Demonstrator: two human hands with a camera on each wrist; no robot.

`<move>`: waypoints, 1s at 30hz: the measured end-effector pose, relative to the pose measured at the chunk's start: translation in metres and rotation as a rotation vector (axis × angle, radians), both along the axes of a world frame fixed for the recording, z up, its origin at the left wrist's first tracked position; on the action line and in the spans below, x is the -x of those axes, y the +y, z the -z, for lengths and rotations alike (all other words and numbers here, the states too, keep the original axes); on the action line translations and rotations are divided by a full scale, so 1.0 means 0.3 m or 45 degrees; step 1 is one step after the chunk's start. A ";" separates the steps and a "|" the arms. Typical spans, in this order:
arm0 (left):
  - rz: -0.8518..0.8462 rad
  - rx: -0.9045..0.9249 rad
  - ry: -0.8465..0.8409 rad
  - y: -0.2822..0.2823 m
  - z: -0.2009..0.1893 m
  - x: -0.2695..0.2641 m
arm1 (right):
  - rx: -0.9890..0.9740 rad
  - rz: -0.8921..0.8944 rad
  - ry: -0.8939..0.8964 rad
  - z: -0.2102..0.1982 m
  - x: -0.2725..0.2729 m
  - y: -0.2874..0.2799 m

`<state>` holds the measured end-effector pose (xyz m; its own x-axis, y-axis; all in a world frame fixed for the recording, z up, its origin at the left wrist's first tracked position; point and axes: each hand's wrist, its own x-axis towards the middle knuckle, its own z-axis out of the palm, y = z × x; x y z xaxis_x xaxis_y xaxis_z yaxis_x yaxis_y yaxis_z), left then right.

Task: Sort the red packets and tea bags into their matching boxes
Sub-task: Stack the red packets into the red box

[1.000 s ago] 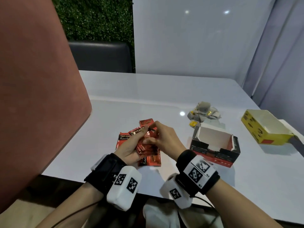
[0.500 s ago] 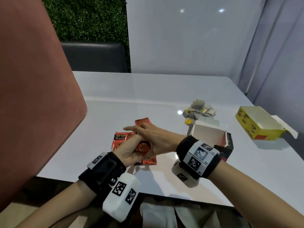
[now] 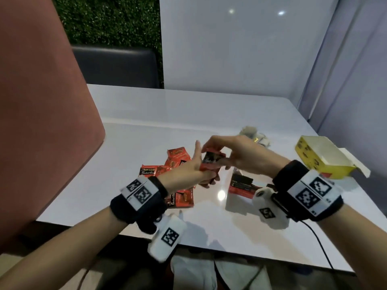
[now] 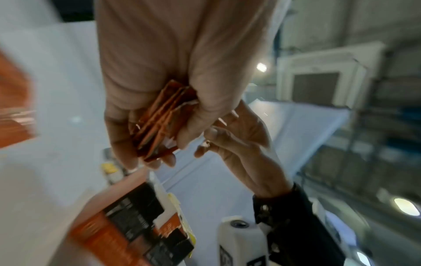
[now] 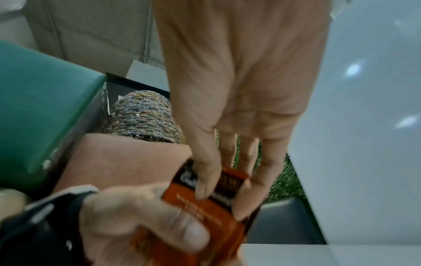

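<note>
My left hand (image 3: 194,170) holds a stack of red packets (image 3: 211,164) above the table, its index finger sticking up. My right hand (image 3: 217,152) pinches the top of that stack (image 5: 212,207) between thumb and fingers. The left wrist view shows the stack's edges (image 4: 159,122) inside my curled left fingers. More red packets (image 3: 178,158) lie loose on the table beneath and left of my hands. The red and black box (image 3: 240,185) sits just right of them, partly hidden by my right wrist. The tea bags (image 3: 255,135) are piled farther back, and the open yellow box (image 3: 322,158) is at the right.
The white table (image 3: 188,114) ends at a pale wall behind and a panel at the right. A large reddish chair back (image 3: 41,122) fills the left side. A dark seat (image 3: 117,65) stands beyond the far table edge. A cable (image 3: 322,248) trails from my right wrist.
Both hands have risen off the table and shifted right with the stack of red packets. My right hand went from lying over the left hand to pinching the stack from above.
</note>
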<state>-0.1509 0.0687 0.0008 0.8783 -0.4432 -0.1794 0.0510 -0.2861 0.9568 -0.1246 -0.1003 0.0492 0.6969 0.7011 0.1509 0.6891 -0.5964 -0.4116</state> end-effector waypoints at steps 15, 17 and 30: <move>0.455 -0.570 -0.151 -0.231 0.101 -0.246 | 0.449 0.502 -0.249 0.147 -0.077 -0.323; 0.402 -0.600 -0.213 -0.232 0.103 -0.240 | 0.527 0.446 -0.178 0.170 -0.091 -0.292; 0.291 -0.676 -0.256 -0.135 0.102 -0.199 | 0.570 0.029 -0.018 0.217 -0.146 -0.152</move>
